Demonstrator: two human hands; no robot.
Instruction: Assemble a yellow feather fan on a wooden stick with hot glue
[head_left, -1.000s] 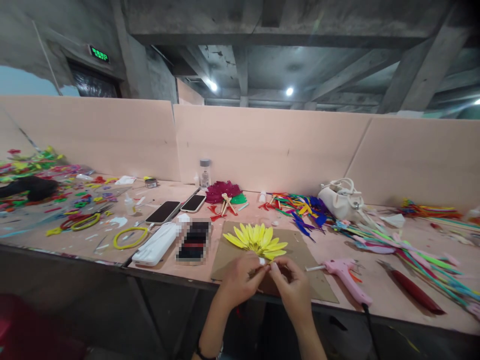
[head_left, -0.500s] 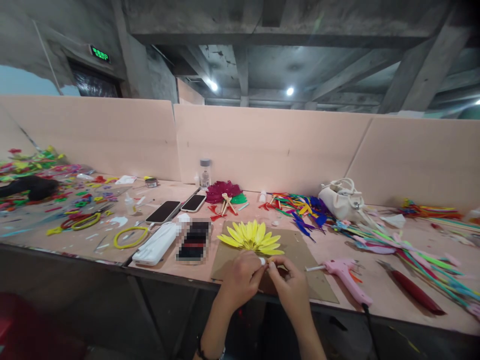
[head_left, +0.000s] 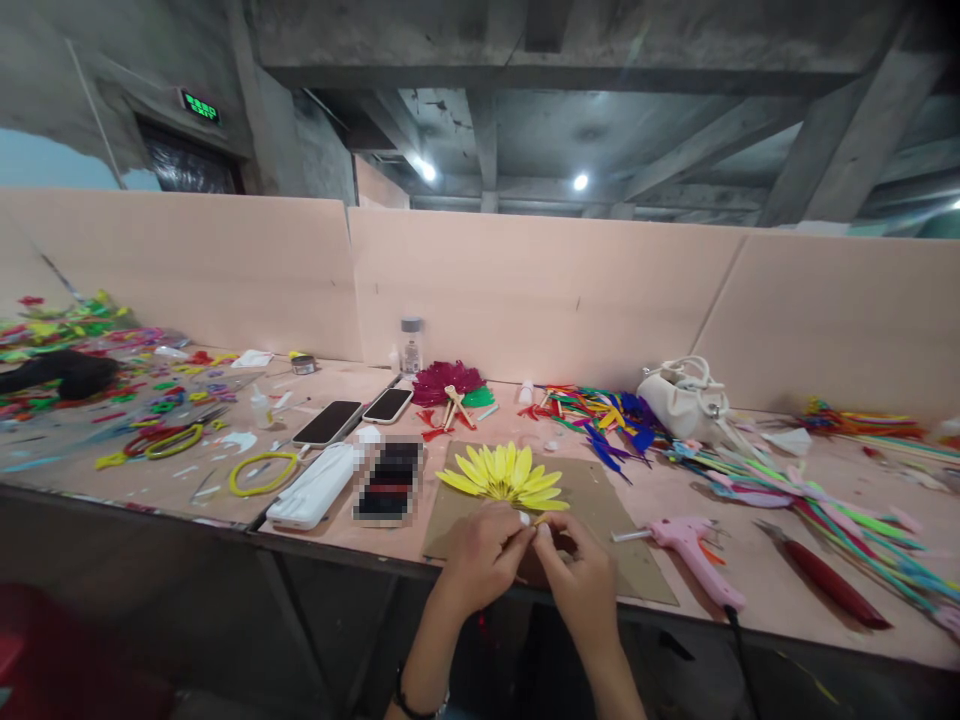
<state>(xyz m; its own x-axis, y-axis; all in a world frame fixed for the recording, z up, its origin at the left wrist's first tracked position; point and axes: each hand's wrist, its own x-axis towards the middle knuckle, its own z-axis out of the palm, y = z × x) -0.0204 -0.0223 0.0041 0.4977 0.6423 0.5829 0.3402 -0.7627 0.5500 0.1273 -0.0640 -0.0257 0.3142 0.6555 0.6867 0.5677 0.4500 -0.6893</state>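
Note:
A fan of yellow petals (head_left: 504, 472), shaped like half a flower, lies on a sheet of brown cardboard (head_left: 600, 490) at the table's front edge. Just in front of it my left hand (head_left: 487, 552) and my right hand (head_left: 576, 560) meet, fingertips almost touching. Both are closed in a pinch over something small near the base of the petals. What they pinch is mostly hidden by the fingers; a bit of white shows at the left fingertips. To the right of my right hand rests a pink glue gun (head_left: 694, 560), its nozzle toward the cardboard.
Red-handled pliers (head_left: 832, 582) and bundled coloured strips (head_left: 810, 500) lie at the right. Left of the cardboard are a white power bank (head_left: 315, 490) and phones (head_left: 327, 424). A dark red petal piece (head_left: 448, 385), coloured pieces (head_left: 611, 415) and a white handbag (head_left: 682, 400) stand behind.
My hands stay pinched together in front of the yellow petals, with only a slight shift of the fingers. Nothing else on the table has visibly moved.

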